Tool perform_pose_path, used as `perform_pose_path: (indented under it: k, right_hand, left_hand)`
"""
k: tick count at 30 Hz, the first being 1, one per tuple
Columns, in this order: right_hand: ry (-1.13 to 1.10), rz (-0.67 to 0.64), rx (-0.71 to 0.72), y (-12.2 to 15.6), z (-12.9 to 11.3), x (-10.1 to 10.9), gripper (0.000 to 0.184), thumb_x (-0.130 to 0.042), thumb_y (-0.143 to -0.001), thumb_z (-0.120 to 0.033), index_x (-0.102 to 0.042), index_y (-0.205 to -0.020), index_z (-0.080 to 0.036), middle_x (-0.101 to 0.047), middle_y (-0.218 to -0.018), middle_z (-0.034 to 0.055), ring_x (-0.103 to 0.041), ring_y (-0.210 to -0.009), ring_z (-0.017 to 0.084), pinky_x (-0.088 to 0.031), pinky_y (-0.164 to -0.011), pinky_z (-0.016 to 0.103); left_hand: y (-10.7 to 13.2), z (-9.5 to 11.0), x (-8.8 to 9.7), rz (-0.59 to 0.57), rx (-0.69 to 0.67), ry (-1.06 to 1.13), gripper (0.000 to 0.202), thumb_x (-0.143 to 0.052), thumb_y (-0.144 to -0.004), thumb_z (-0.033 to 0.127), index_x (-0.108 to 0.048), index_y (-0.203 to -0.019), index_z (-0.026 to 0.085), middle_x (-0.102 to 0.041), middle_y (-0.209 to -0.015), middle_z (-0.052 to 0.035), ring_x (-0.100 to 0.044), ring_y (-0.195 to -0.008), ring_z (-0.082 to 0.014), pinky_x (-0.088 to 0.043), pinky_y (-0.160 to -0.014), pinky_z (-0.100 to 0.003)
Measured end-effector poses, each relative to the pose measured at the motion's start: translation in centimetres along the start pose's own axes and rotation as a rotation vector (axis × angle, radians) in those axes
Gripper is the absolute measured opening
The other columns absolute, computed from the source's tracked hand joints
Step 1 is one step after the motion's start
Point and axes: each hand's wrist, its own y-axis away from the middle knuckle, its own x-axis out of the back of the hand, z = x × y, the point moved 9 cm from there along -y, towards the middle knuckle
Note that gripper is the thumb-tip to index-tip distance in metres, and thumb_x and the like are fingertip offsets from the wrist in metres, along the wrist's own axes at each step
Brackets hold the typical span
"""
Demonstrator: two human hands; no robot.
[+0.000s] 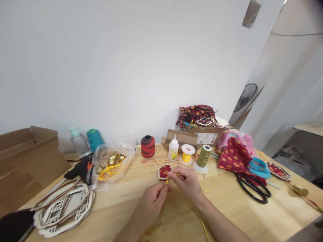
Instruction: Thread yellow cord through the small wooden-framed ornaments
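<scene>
Yellow cord (178,174) is pinched by the nearly closed fingers of the right hand (185,184), while the red fabric ornament (164,171) is gripped at its lower edge by the closed fingers of the left hand (153,198). The ornament is held just above the wooden table (242,215). Yellow spool (186,155), green spool (204,156) and glue bottle (173,150) are placed nearby, with scissors (252,188) farther right.

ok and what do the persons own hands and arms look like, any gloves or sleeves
The left hand and right hand are bare, with no gloves. The forearms show no sleeves, and no ring, watch or bracelet can be made out.
</scene>
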Motion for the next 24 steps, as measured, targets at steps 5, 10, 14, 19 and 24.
perform_pose_path:
  k: [5, 10, 14, 19, 24]
  right_hand:
    - [0.086, -0.007, 0.134, 0.3, -1.8, 0.1, 0.026, -0.048, -0.077, -0.031, -0.065, -0.064, -0.017, -0.047, -0.049, -0.0005, -0.037, -0.044, 0.009, -0.03, -0.044, 0.021]
    - [0.086, 0.058, 0.159, 0.5, -2.2, 0.7, 0.025, -0.048, -0.077, -0.028, -0.064, -0.062, -0.016, -0.043, -0.047, -0.0019, -0.035, -0.043, 0.008, -0.029, -0.043, 0.021]
    - [0.061, 0.116, 0.105, 0.5, -1.7, 1.2, 0.025, -0.049, -0.076, -0.03, -0.062, -0.06, -0.016, -0.037, -0.045, -0.0031, -0.032, -0.043, 0.008, -0.027, -0.043, 0.021]
    - [-0.023, 0.087, -0.014, 0.1, -0.8, 1.4, 0.029, -0.049, -0.074, -0.036, -0.061, -0.057, -0.015, -0.032, -0.046, -0.0039, -0.032, -0.045, 0.009, -0.026, -0.044, 0.021]
    - [-0.252, -0.173, -0.181, 0.1, 0.2, -0.6, 0.031, -0.052, -0.069, -0.041, -0.056, -0.055, -0.014, -0.039, -0.051, -0.0028, -0.031, -0.046, 0.007, -0.023, -0.043, 0.02]
  left_hand:
    - [0.0, 0.4, 0.3, 0.028, -0.021, 0.035, 0.029, -0.044, -0.072, 0.037, -0.064, -0.073, 0.015, -0.048, -0.049, 0.0025, -0.04, -0.051, -0.0148, -0.032, -0.051, -0.021]
    - [0.0, 0.7, -0.1, -0.014, -0.065, -0.042, 0.031, -0.039, -0.076, 0.035, -0.062, -0.068, 0.016, -0.048, -0.054, 0.002, -0.04, -0.053, -0.0139, -0.032, -0.054, -0.021]
    - [0.1, 0.4, -0.2, -0.026, -0.054, -0.048, 0.033, -0.037, -0.077, 0.037, -0.059, -0.063, 0.016, -0.04, -0.05, 0.0042, -0.035, -0.05, -0.0116, -0.029, -0.05, -0.02]
    - [0.1, -0.4, 0.5, 0.049, 0.02, 0.077, 0.033, -0.043, -0.074, 0.041, -0.063, -0.073, 0.014, -0.033, -0.046, 0.0059, -0.029, -0.044, -0.0095, -0.023, -0.043, -0.019]
    - [-0.1, -1.9, 0.6, 0.063, 0.168, 0.363, 0.032, -0.051, -0.068, 0.039, -0.062, -0.081, 0.012, -0.022, -0.043, 0.0101, -0.018, -0.036, -0.0053, -0.014, -0.033, -0.016]
